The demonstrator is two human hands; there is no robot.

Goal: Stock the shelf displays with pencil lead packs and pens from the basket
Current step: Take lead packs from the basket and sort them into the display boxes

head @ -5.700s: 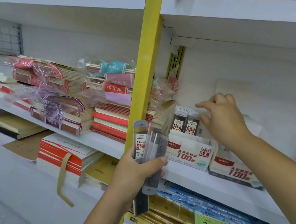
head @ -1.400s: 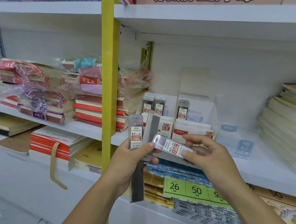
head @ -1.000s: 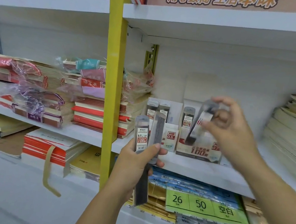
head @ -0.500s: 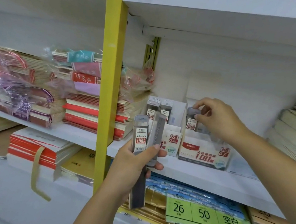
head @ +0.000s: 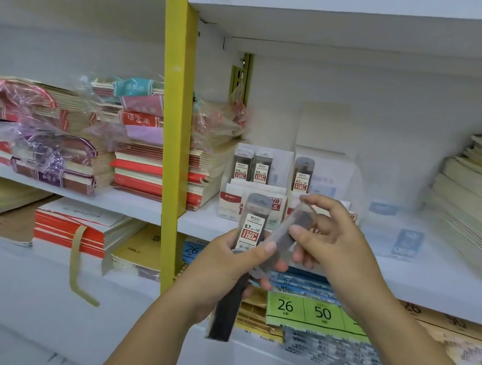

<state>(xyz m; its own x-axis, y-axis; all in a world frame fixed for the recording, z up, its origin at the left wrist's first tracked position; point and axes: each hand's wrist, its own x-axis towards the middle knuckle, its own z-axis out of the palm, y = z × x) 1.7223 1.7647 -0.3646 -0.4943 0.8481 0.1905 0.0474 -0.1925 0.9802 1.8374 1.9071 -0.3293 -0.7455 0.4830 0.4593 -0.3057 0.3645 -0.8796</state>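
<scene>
The left hand [head: 219, 271] grips several 0.7 lead packs [head: 252, 223]; the right hand [head: 336, 251] pinches one tilted pack [head: 281, 241] near the shelf [head: 440, 288] front edge.

Just right of a yellow post [head: 172, 112], the left hand [head: 222, 268] grips upright lead packs [head: 252, 226]; the right hand [head: 335, 250], farther right, pinches one tilted pack [head: 284, 240].

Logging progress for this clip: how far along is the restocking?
Done: packs stand in the left display box, one 0.7 pack in the right box. In hand: the right hand pinches a dark pack from the bundle the left hand grips. Left: that bundle of several packs; no pens or basket are in view.
</scene>
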